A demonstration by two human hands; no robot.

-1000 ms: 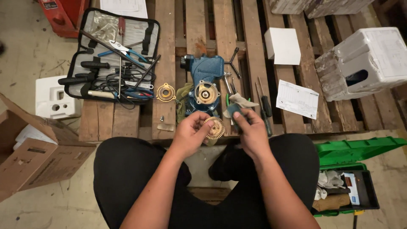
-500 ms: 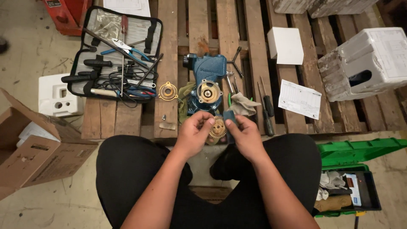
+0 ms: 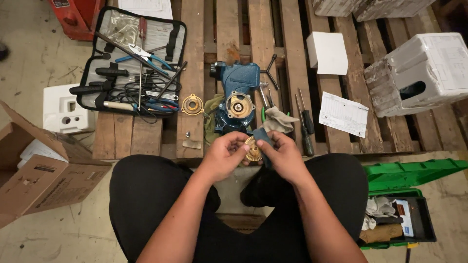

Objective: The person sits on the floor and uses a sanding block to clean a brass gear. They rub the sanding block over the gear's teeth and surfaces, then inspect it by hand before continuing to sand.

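Held low over the lap, just at 6 o'clock of the blue pump body (image 3: 237, 100): a small brass impeller (image 3: 253, 149), round, flat, golden, with curved vanes showing on its face. Left hand (image 3: 222, 157) cupped at its 9 o'clock edge, fingers (image 3: 237, 143) curled and pinching the rim. Right hand (image 3: 284, 155) at its 3 o'clock edge, fingers (image 3: 267, 144) closed on a small dark blue-grey pad (image 3: 261, 139) pressed against the brass. Seated at the near edge of a wooden pallet (image 3: 280, 53). On the pump body's front, an open round bore with a brass-coloured centre. At the pump's 9 o'clock, a brass ring (image 3: 192, 104) lying flat on a slat; farther out at 10 o'clock, an open tool pouch (image 3: 132, 61). At the pump's 3 o'clock, a crumpled rag (image 3: 278, 120) and two screwdrivers (image 3: 304, 124).
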